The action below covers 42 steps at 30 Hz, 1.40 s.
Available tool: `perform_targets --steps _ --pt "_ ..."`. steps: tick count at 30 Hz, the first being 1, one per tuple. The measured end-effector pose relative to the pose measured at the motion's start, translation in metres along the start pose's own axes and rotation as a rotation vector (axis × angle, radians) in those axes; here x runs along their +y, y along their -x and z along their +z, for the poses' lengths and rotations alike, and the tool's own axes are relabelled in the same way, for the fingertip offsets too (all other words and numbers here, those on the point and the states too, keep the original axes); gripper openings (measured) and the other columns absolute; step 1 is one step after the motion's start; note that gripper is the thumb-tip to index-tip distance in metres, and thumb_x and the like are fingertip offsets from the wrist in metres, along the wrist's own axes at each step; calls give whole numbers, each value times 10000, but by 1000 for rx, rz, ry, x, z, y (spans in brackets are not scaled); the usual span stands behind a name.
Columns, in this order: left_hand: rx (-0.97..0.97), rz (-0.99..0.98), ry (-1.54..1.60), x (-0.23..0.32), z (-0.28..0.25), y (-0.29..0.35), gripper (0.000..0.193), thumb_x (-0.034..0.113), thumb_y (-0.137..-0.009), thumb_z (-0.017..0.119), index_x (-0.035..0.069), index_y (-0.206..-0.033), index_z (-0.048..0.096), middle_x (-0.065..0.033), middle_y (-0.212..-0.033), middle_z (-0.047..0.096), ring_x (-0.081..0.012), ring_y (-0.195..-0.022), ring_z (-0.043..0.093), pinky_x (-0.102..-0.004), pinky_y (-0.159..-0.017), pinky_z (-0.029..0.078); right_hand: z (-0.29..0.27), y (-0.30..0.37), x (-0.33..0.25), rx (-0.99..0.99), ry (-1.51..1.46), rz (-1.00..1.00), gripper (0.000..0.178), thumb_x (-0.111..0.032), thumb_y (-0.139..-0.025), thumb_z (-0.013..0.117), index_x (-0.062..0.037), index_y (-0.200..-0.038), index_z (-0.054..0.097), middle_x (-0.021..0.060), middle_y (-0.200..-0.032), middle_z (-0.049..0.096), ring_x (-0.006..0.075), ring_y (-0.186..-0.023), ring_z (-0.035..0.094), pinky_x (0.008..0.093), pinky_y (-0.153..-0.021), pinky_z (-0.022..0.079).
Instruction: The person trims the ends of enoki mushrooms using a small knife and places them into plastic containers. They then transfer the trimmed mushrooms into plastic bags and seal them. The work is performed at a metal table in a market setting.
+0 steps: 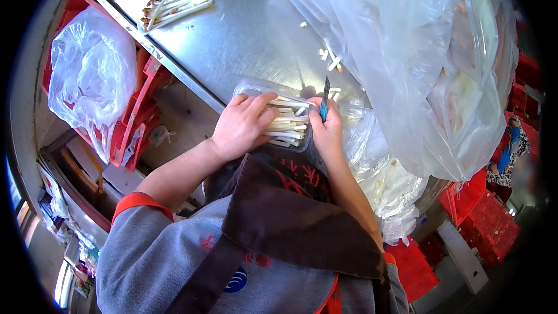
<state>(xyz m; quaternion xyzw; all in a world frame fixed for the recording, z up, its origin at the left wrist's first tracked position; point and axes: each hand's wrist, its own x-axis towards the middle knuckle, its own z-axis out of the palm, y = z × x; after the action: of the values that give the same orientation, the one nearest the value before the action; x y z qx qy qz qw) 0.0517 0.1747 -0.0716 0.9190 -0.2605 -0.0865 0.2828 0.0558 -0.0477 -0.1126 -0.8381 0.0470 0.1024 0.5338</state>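
Note:
At the near edge of the metal table sits a clear plastic tray (pixel 249 89) full of long white mushroom stems (pixel 288 123) laid side by side. My left hand (pixel 247 123) reaches over the tray's left side, its fingers curved down onto the stems. My right hand (pixel 328 125) is closed around the blue handle of a small knife (pixel 324 103), its dark blade pointing away from me. The right thumb and fingers sit beside the stem ends at the tray's right side. What the left palm covers is hidden.
Another clear tray (pixel 180 3) of brown-tipped mushrooms stands far left on the metal table (pixel 244 29). Cut stem pieces (pixel 331 58) lie ahead. A large clear plastic bag (pixel 401 64) crowds the right. Red crates (pixel 139 104) flank the left; a person (pixel 508 151) is far right.

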Motion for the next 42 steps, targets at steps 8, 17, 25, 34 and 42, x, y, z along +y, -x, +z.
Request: perform_targets --steps 8,17,25,34,42 --pt "-48 -19 7 2 -1 -7 581 248 -565 776 84 -1066 534 -98 -1174 521 -265 -1070 512 -378 -879 407 -3 -2 -21 28 -106 -99 250 23 -766 560 -19 -1002 630 96 -1090 482 184 -819 569 290 -701 464" --pt "-96 -50 -15 2 -5 -10 573 253 -578 772 78 -1070 535 -99 -1143 527 -271 -1064 519 -393 -890 404 -14 -1 -32 -107 60 -141 278 24 -758 578 -38 -1022 640 99 -1117 488 175 -780 544 293 -697 462" --pt "-9 3 49 0 -7 -6 483 211 -602 753 83 -1015 538 -77 -1041 540 -246 -1041 521 -379 -925 389 -13 1 -25 -208 173 -104 214 24 -774 581 28 -986 610 124 -1151 515 233 -933 601 310 -781 483" --pt "-9 42 136 -4 -6 1 505 164 -563 748 88 -1009 522 -82 -1017 547 -279 -1030 533 -399 -896 399 -16 4 -27 -230 -69 -6 162 46 -784 572 46 -943 604 123 -1184 492 209 -1044 555 286 -850 468" --pt "74 -54 146 -5 -3 -4 585 112 -646 717 38 -1176 481 -137 -1083 567 -336 -1021 549 -418 -880 440 -14 6 -22 -62 -209 218 327 6 -810 563 -18 -1136 570 78 -1136 527 134 -1008 529 254 -766 466"
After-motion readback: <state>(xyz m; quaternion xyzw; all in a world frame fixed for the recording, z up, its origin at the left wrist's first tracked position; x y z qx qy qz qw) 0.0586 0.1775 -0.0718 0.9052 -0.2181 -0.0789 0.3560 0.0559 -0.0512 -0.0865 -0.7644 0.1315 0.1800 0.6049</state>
